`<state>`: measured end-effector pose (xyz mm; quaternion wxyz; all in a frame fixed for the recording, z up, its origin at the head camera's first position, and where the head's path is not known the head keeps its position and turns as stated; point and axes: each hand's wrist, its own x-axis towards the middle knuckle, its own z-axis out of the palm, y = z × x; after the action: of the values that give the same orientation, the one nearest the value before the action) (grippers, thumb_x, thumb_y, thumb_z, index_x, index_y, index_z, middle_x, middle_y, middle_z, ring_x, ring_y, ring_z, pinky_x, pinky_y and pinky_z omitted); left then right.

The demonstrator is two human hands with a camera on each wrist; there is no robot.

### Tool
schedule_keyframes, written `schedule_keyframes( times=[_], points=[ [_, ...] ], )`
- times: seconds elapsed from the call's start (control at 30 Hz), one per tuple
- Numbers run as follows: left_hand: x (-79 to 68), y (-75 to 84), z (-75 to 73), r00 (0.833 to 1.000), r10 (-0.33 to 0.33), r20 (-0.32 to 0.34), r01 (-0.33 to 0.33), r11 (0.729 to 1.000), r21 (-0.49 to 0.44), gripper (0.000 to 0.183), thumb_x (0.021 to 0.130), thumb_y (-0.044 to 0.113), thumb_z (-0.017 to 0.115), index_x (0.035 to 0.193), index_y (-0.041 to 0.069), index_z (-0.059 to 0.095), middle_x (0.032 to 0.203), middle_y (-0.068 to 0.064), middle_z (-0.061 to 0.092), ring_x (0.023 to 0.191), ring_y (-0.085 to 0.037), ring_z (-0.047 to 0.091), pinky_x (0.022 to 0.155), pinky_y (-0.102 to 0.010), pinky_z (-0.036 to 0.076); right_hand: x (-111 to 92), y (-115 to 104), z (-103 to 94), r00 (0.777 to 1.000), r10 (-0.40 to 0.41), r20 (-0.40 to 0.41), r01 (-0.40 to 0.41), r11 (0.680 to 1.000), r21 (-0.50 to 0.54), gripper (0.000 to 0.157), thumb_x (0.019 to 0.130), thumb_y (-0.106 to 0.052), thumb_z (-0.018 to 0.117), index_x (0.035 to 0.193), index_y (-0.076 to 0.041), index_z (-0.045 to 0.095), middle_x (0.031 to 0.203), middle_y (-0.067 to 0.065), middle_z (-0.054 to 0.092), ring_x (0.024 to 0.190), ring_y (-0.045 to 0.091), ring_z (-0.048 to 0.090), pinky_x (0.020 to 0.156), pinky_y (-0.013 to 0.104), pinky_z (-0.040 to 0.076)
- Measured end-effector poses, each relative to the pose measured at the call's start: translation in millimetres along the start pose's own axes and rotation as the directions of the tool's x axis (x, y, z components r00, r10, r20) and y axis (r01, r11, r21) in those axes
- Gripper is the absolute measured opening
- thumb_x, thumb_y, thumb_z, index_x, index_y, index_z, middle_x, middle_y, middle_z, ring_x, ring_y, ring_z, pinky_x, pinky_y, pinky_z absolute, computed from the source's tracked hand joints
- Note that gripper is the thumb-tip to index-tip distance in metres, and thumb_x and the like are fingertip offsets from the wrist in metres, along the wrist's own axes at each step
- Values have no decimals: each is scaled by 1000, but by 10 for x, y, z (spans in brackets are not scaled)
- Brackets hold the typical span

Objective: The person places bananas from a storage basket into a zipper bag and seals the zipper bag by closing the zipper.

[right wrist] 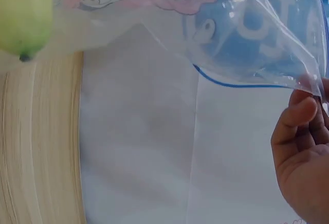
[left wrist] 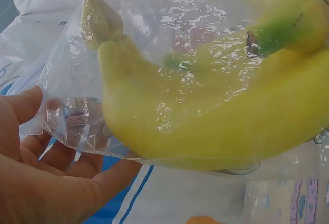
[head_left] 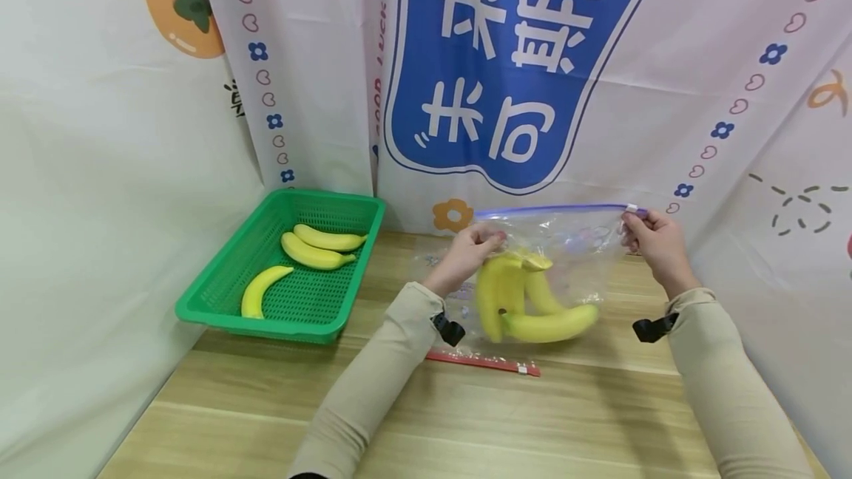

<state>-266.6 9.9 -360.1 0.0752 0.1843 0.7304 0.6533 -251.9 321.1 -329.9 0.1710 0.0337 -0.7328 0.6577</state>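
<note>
A clear zip bag (head_left: pixel 586 257) with a purple zip strip (head_left: pixel 552 208) hangs above the table between both hands. Several yellow bananas (head_left: pixel 555 325) lie in its lower part, toward the left side; green tips show through the film. My left hand (head_left: pixel 468 256) pinches the bag's left edge, below the strip. At the upper right corner, beside the white slider (head_left: pixel 631 207), my right hand (head_left: pixel 659 242) grips the bag between thumb and fingers. In the right wrist view, that corner is stretched toward the hand (right wrist: pixel 303 152).
On the wooden table (head_left: pixel 532 427), a green basket (head_left: pixel 333 327) at the left holds three loose bananas (head_left: pixel 311 252). Another clear bag with a red zip strip (head_left: pixel 482 364) lies flat under the raised one. A printed curtain (head_left: pixel 333 94) hangs behind the table.
</note>
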Motion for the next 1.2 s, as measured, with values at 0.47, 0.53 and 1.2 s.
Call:
schedule_keyframes(
  times=[0.47,0.53,1.2],
  points=[
    [227,-115,509,1000,-23,1,23,999,-46,29,84,36,57,101,14,60,91,4,58,81,-11,55,69,-26,48,85,113,-311,981,70,-182,-72,997,-5,18,80,-21,64,74,-6,56,59,-5,60,48,5,53,43,16,44],
    [256,-117,583,999,-33,-9,32,998,-45,29,83,37,58,102,15,60,91,5,57,82,-10,55,69,-25,47,94,130,-366,977,74,-202,-72,997,14,20,80,-20,65,72,-5,53,58,-5,59,47,5,52,42,15,43],
    [576,-161,1325,997,22,-69,-17,997,79,25,81,42,57,86,17,59,73,4,51,62,-8,46,50,-20,42,122,193,-959,877,200,-436,-210,977,27,21,77,-26,66,75,-8,56,60,-8,59,50,4,52,44,14,44]
  ],
)
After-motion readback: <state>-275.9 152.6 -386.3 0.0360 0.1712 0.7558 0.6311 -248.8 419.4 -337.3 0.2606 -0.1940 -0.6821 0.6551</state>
